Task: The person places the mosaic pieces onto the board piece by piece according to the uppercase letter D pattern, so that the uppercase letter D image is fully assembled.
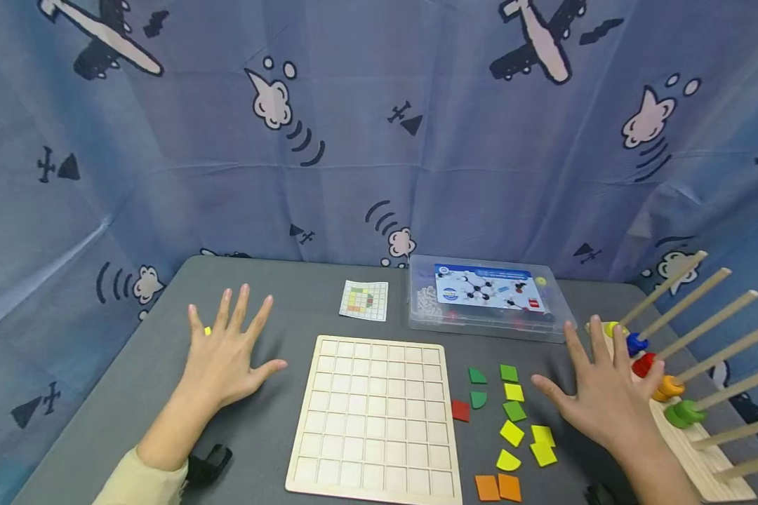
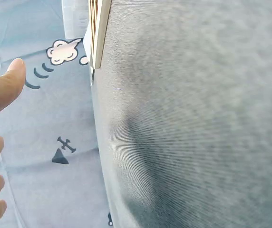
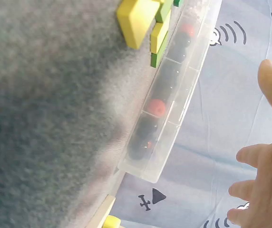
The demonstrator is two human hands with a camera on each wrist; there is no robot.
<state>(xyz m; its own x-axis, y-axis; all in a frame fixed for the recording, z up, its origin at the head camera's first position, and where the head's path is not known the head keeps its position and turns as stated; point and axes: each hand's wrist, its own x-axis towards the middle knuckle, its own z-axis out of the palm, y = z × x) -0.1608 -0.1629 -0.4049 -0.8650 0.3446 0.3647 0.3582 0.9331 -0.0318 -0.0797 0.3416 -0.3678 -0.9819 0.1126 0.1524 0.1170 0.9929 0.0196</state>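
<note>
My left hand [image 1: 222,358] is spread flat over the grey table to the left of a wooden grid board [image 1: 373,421], holding nothing. A small yellow piece [image 1: 208,330] shows between its fingers. On the right, my right hand [image 1: 606,393] has its fingers spread too, between the loose coloured pieces and a wooden peg rack [image 1: 701,449], and it overlaps the rack's edge in the head view. Beside the board lie green pieces [image 1: 476,376], a red square [image 1: 460,410], several yellow pieces [image 1: 512,433] and two orange squares [image 1: 487,488].
A printed pattern card [image 1: 363,301] lies behind the board. Next to it sits a clear plastic case [image 1: 489,298] with a blue label. Tall dowels rise from the rack, with coloured rings [image 1: 685,414] at their bases. A patterned blue curtain [image 1: 379,140] hangs behind the table.
</note>
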